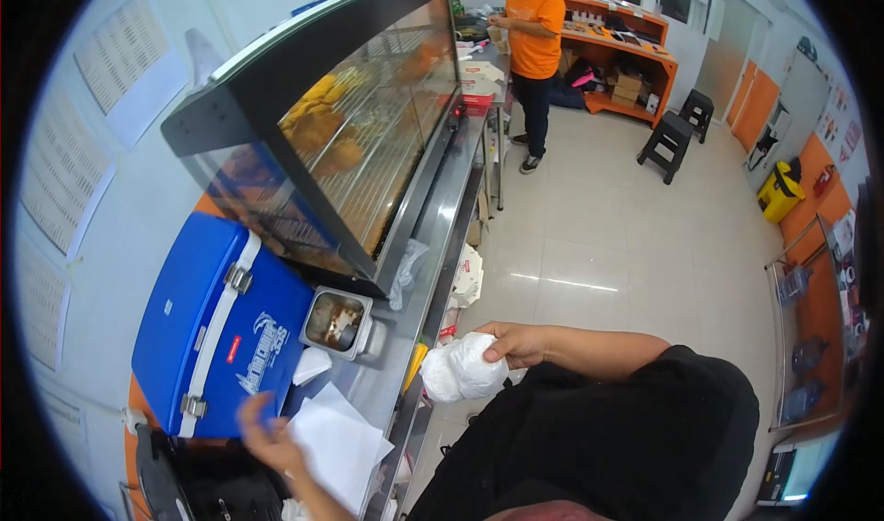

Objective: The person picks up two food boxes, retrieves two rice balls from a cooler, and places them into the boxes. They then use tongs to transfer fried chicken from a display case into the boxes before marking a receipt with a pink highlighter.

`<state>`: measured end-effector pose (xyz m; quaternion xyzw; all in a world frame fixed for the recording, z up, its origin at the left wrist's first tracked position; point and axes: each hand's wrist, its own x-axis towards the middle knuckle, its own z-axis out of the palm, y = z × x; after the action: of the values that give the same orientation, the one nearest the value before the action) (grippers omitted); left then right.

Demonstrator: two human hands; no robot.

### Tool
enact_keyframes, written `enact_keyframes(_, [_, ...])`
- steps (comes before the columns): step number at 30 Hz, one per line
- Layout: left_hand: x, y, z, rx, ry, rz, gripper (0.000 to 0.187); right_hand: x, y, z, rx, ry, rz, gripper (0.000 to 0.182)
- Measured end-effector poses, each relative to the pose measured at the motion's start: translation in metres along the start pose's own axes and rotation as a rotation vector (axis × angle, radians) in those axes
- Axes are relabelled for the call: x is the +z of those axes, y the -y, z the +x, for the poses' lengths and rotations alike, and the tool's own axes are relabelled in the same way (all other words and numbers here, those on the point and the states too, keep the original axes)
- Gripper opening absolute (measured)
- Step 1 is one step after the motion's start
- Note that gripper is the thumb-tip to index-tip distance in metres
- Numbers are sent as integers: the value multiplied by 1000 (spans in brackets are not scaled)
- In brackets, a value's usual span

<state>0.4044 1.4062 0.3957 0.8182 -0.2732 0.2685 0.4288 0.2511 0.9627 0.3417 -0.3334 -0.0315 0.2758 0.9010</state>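
Note:
My right hand point(517, 344) is closed around a white wrapped bundle point(463, 370) with two rounded lobes, held out past the counter's front edge. What is inside the wrapping is hidden. My left hand point(269, 436) is slightly blurred, its fingers apart and holding nothing. It is in front of the blue cooler box point(226, 323), beside loose white paper sheets point(336, 447) on the metal counter. A folded white paper point(312, 366) lies between the cooler and those sheets. Behind it stands a metal food pan point(337, 322) with brownish remains and a utensil inside.
A glass display warmer point(318, 143) with fried food on racks fills the back of the counter point(431, 235). Clear plastic point(407, 272) lies by its base. Farther off, a person in an orange shirt point(535, 28) stands by a table. Black stools point(669, 143) stand on the tiled floor.

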Motion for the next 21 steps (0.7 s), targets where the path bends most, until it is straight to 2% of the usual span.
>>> enact_keyframes(1, [67, -15, -29, -258, 54, -410, 55, -6, 0, -8, -26, -47, 3, 68])
enact_keyframes(3, [183, -66, -65, -595, 384, -990, 69, -22, 1, -25, -61, -93, 7, 66])
enact_keyframes(4, [228, -89, -78, -712, 555, -1213, 75, -31, 2, -33, -88, -130, -12, 64])
enact_keyframes(6, [295, -127, -89, -860, 768, -1445, 89, -51, 11, -56, -113, -163, -40, 62])
enact_keyframes(8, [331, -155, -73, -997, 843, -1423, 83, -70, 24, -86, -197, -345, -2, 67])
enact_keyframes(9, [349, -171, -66, -1147, 920, -1391, 77, -84, 33, -105, -197, -375, 31, 65])
enact_keyframes(10, [366, -189, -55, -1141, 919, -1395, 77, -98, 40, -122, -198, -376, 25, 65])
enact_keyframes(12, [401, -220, -34, -1166, 1132, -1260, 71, -126, 54, -162, -247, -397, 104, 55])
enact_keyframes(13, [429, -228, -36, -1279, 1108, -1292, 66, -143, 59, -180, -257, -420, 102, 59])
enact_keyframes(16, [494, -269, -23, -1328, 1164, -1406, 62, -184, 88, -238, -329, -415, 161, 64])
enact_keyframes(18, [534, -293, -17, -1364, 1133, -1414, 61, -204, 114, -270, -329, -466, 173, 67])
enact_keyframes(20, [572, -310, -9, -1327, 1128, -1448, 67, -217, 145, -298, -497, -525, 157, 65])
enact_keyframes(21, [586, -322, -3, -1369, 1037, -1383, 68, -224, 159, -310, -572, -564, 165, 69])
